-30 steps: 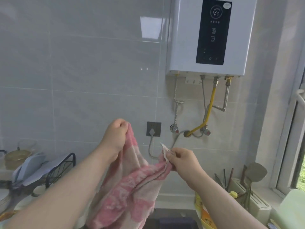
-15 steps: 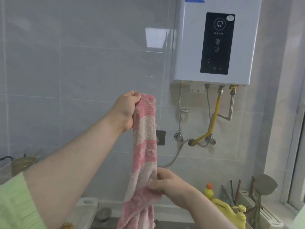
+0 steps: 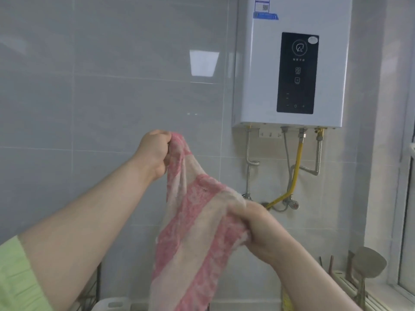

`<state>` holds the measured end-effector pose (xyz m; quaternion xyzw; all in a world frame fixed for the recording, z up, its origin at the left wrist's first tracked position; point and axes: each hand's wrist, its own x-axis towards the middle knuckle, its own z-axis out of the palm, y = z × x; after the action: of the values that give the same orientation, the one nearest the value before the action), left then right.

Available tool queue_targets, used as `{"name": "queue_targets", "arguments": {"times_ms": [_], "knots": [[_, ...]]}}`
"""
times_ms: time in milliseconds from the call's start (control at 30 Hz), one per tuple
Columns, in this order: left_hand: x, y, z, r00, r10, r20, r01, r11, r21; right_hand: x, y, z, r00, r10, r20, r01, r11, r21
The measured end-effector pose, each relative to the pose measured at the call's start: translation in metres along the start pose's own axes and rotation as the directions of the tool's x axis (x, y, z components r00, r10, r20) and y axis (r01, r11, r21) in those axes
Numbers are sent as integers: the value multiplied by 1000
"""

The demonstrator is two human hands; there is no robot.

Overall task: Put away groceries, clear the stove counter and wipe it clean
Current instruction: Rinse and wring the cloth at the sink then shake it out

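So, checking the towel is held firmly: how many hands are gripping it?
2. The left hand grips the top of the towel; the right hand grips its edge lower down, to the right.

We see a towel (image 3: pixel 193 232) in broad bands of mottled pink and cream, and a pale green sleeve (image 3: pixel 15 281) at lower left. On the pale grey tiled wall (image 3: pixel 112 86) hangs a white water heater (image 3: pixel 260 81) with a glossy black panel (image 3: pixel 296 72) marked in white and a blue label (image 3: pixel 266 16) at its top edge, a yellow hose (image 3: pixel 298 167) below it. A yellow patch (image 3: pixel 285 298) at the bottom may be a bottle; it is too blurred for us to tell.
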<state>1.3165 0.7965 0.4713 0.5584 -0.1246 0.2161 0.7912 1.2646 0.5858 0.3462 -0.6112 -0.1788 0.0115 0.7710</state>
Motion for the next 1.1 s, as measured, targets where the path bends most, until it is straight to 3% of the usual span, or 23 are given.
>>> {"name": "queue_targets", "arguments": {"times_ms": [67, 100, 167, 300, 467, 633, 767, 867, 1000, 1100], "knots": [[1, -1, -2, 999, -13, 40, 16, 997, -80, 1, -7, -4, 998, -29, -64, 55, 884, 464], [2, 0, -2, 998, -17, 59, 25, 991, -130, 0, -1, -7, 996, -21, -82, 66, 806, 588], [4, 3, 0, 997, -18, 73, 33, 979, -202, -4, 30, -3, 996, 55, -70, 3, 764, 645], [6, 3, 5, 997, -17, 77, 32, 978, -208, -19, 83, 14, 960, 222, 169, -279, 767, 578], [12, -8, -5, 998, -58, -12, 55, 982, -183, -22, 77, 10, 967, 117, 226, -182, 938, 296], [17, -23, -31, 998, -58, -33, 55, 995, -87, -20, 46, 0, 982, 81, 172, -92, 994, 62], [8, -41, -51, 995, -98, -16, 98, 995, -1, -13, 15, 6, 998, 40, 44, -44, 995, 85], [-6, -51, -62, 987, -162, 14, 163, 983, -89, -6, -9, 11, 996, 78, 40, -86, 964, 251], [-29, -67, -69, 960, -206, 187, 237, 958, -162, 9, -25, 16, 995, 94, 37, -101, 934, 344], [-44, -88, -74, 912, -300, 281, 325, 945, -46, 17, -32, 22, 997, 77, -5, -72, 949, 306]]}}
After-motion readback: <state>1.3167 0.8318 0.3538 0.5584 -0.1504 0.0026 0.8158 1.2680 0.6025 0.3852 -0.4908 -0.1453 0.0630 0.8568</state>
